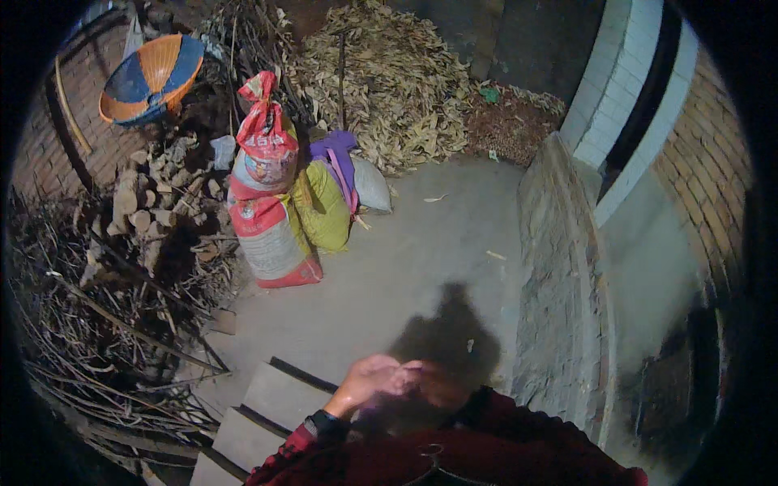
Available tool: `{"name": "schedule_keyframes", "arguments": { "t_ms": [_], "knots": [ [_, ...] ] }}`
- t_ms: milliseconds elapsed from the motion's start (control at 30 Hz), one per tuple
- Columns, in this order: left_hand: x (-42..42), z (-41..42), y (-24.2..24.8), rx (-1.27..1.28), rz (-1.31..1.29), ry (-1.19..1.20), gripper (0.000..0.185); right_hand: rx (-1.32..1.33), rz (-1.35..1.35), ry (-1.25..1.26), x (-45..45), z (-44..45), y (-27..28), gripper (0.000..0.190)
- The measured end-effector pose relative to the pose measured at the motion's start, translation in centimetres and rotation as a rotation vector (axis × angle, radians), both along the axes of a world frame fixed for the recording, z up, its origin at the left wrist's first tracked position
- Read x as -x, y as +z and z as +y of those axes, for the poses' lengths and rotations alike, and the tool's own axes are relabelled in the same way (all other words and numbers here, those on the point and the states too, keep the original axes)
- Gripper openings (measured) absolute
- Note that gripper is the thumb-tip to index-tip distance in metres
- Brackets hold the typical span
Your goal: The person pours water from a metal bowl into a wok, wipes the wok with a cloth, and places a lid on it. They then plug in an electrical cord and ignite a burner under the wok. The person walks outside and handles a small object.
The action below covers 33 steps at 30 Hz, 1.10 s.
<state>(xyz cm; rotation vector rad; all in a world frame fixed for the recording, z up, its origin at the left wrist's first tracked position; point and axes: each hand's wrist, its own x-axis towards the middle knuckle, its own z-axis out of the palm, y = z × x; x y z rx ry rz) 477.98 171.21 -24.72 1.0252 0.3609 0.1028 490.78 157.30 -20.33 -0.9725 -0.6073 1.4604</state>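
Observation:
In front of my chest, my left hand (378, 378) and my right hand (442, 384) come together, their fingers close or touching. Light falls on the left one, which has curled fingers; the right one is mostly in shadow. Whether anything small is between them cannot be seen. Dark red sleeves with dark cuffs cover both arms. Beneath and beyond the hands spreads the concrete floor (395, 267), on which my shadow (453, 331) falls. Concrete steps (290, 389) with dark edges lie to the left of my left forearm.
Ahead stand stacked red-and-white sacks (273, 243), a yellow sack (325, 209) and a white sack (371, 185). A heap of dried husks or leaves (389, 91) lies behind. Cut logs (140, 200), brushwood (109, 340) and an orange-and-blue basket (152, 79) occupy the left. A low wall (556, 291) runs along the right.

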Motion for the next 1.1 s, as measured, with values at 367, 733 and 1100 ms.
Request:
{"name": "schedule_keyframes", "arguments": {
  "t_ms": [367, 733, 1100],
  "knots": [
    [-2.5, 7.3, -6.6, -0.047, -0.023, 0.12, 0.015, 0.11, -0.213, 0.133, -4.1, 8.7, -10.1, 0.021],
    [-5.9, 5.2, -15.6, -0.548, 0.279, 0.373, 0.014, 0.078, 0.191, 0.393, -9.9, 10.9, -20.8, 0.02],
    [-22.9, 2.4, -13.0, -0.197, 0.021, 0.158, 0.018, 0.111, 0.169, -0.089, -22.8, 4.2, -16.9, 0.019]
  ]
}}
